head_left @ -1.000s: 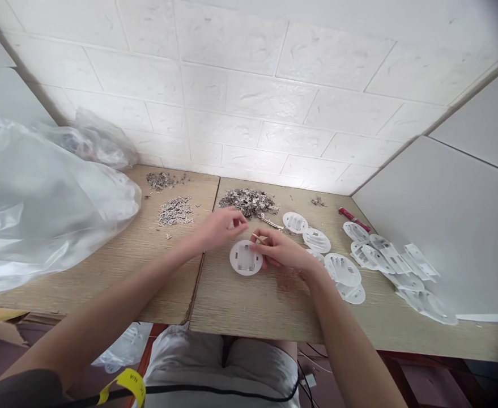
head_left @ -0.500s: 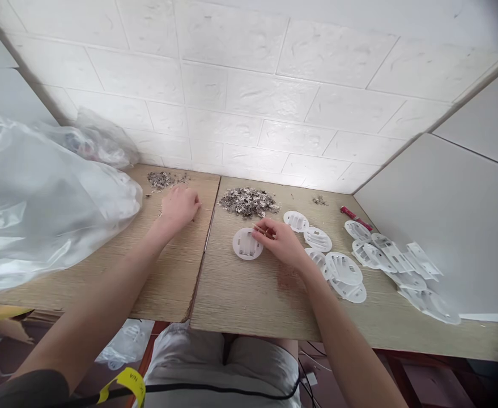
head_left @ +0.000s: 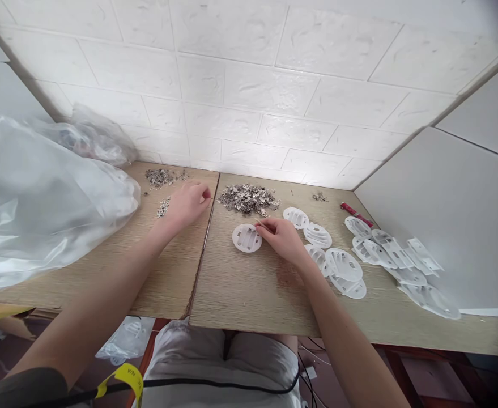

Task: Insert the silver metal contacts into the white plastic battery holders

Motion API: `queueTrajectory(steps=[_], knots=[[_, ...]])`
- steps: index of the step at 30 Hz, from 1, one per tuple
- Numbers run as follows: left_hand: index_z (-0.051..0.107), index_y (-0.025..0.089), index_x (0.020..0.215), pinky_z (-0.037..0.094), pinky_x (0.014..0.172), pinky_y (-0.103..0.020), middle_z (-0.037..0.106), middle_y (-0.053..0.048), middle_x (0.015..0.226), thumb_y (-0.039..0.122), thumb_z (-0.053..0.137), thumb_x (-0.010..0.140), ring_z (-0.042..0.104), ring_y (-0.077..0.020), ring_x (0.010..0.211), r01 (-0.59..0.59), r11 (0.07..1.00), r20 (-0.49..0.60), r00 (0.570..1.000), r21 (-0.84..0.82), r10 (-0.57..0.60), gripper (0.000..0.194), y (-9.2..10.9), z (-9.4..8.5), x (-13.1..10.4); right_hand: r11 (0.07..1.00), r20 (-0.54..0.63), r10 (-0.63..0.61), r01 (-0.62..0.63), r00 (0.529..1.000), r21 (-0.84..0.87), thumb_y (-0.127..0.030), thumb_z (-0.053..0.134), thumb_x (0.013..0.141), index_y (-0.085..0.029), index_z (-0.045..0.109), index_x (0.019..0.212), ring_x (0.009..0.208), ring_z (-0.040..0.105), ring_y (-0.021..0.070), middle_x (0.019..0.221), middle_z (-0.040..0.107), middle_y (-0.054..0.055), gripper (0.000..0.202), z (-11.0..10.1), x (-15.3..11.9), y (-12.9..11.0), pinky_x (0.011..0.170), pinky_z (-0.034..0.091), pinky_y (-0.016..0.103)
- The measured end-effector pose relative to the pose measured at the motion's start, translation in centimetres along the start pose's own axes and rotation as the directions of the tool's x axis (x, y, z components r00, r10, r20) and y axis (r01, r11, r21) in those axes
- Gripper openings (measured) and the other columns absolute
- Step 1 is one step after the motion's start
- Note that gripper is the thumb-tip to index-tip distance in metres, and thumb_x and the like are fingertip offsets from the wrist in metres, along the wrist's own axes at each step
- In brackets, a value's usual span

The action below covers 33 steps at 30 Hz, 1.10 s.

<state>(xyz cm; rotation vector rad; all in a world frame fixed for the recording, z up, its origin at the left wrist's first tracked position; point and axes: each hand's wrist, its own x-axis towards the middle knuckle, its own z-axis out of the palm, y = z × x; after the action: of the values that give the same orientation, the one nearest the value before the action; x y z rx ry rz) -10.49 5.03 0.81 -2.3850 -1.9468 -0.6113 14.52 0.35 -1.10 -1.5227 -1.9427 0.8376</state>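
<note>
A round white plastic piece (head_left: 247, 238) with slots and small metal parts lies flat on the table near the middle. At its right edge is my right hand (head_left: 281, 238), its fingers pinched on a thin pale stick (head_left: 263, 225). My left hand (head_left: 190, 202) is over the left board, closed with thumb and forefinger together; whatever they hold is too small to name. A large heap of small metal pieces (head_left: 249, 198) lies behind the round piece. Beside my left wrist is a small cluster of metal pieces (head_left: 162, 208), with another pile (head_left: 159, 177) behind it.
More round white pieces (head_left: 343, 264) lie to the right, with another overlapping group (head_left: 380, 253) by the side panel. A red tube-like object (head_left: 356, 214) is behind them. A big plastic bag (head_left: 53, 198) fills the left side. A seam (head_left: 204, 243) divides the boards.
My left hand has moved right, toward the seam, uncovering the small cluster of metal pieces. My right hand stays at the round piece with the stick. The view has shifted slightly.
</note>
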Motion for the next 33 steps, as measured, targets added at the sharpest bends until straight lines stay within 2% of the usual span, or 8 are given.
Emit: queueTrajectory(steps=[5, 9, 16, 23, 27, 33], knots=[[0.062, 0.019, 0.08, 0.045, 0.076, -0.031, 0.069, -0.005, 0.088, 0.022, 0.048, 0.083, 0.06, -0.021, 0.087, -0.131, 0.98, 0.0, 0.991, -0.152, 0.132, 0.014, 1.2, 0.3, -0.3, 0.999, -0.014, 0.017, -0.018, 1.0, -0.039, -0.039, 0.052, 0.085, -0.017, 0.066, 0.082, 0.064, 0.053, 0.0159, 0.073, 0.065, 0.003, 0.027, 0.1, 0.0, -0.1, 0.058, 0.035, 0.026], [0.062, 0.02, 0.08, 0.044, 0.076, -0.031, 0.068, -0.005, 0.087, 0.021, 0.049, 0.082, 0.06, -0.0217, 0.089, -0.152, 0.968, 0.018, 0.987, -0.197, 0.159, 0.013, 1.6, 0.4, -0.5, 0.994, -0.043, 0.021, -0.025, 0.999, -0.104, -0.038, 0.052, 0.087, -0.018, 0.066, 0.09, 0.066, 0.055, 0.0161, 0.079, 0.067, 0.004, 0.024, 0.4, -0.1, -0.3, 0.059, 0.036, 0.026], [0.06, 0.019, 0.078, 0.044, 0.077, -0.031, 0.068, -0.004, 0.089, 0.021, 0.05, 0.082, 0.059, -0.0209, 0.089, -0.138, 0.97, 0.039, 0.988, -0.198, 0.149, 0.011, 1.6, 0.5, -0.5, 0.976, -0.067, 0.049, -0.062, 0.997, -0.21, -0.034, 0.051, 0.087, -0.02, 0.053, 0.068, 0.062, 0.051, 0.0154, 0.07, 0.061, 0.002, 0.024, 0.9, -0.1, -0.8, 0.055, 0.03, 0.026], [0.063, 0.019, 0.081, 0.044, 0.073, -0.03, 0.067, -0.005, 0.085, 0.023, 0.052, 0.082, 0.059, -0.0208, 0.085, -0.141, 0.97, 0.024, 0.989, -0.199, 0.149, 0.012, 2.3, 1.0, -0.6, 0.936, -0.046, 0.125, -0.134, 0.991, -0.326, -0.031, 0.049, 0.089, -0.021, 0.041, 0.068, 0.061, 0.048, 0.015, 0.072, 0.059, 0.003, 0.024, 1.1, 0.2, -1.6, 0.054, 0.025, 0.026], [0.064, 0.018, 0.081, 0.042, 0.068, -0.028, 0.066, -0.004, 0.08, 0.022, 0.053, 0.082, 0.058, -0.0171, 0.075, -0.176, 0.954, -0.005, 0.984, -0.242, 0.18, 0.012, 3.0, 1.4, -0.8, 0.91, -0.053, 0.1, -0.113, 0.994, -0.398, -0.028, 0.048, 0.091, -0.021, 0.045, 0.073, 0.067, 0.05, 0.0168, 0.078, 0.061, 0.005, 0.019, 1.2, -0.1, -2.1, 0.054, 0.024, 0.027], [0.064, 0.017, 0.08, 0.044, 0.071, -0.025, 0.068, -0.003, 0.082, 0.02, 0.053, 0.084, 0.057, -0.0138, 0.076, -0.327, 0.861, -0.049, 0.941, -0.39, 0.335, 0.012, 3.8, 2.1, -1.4, 0.929, -0.08, 0.015, -0.044, 0.997, -0.369, -0.03, 0.047, 0.092, -0.02, 0.05, 0.076, 0.072, 0.051, 0.0173, 0.084, 0.062, 0.006, 0.019, 1.3, -0.5, -1.4, 0.056, 0.026, 0.027]])
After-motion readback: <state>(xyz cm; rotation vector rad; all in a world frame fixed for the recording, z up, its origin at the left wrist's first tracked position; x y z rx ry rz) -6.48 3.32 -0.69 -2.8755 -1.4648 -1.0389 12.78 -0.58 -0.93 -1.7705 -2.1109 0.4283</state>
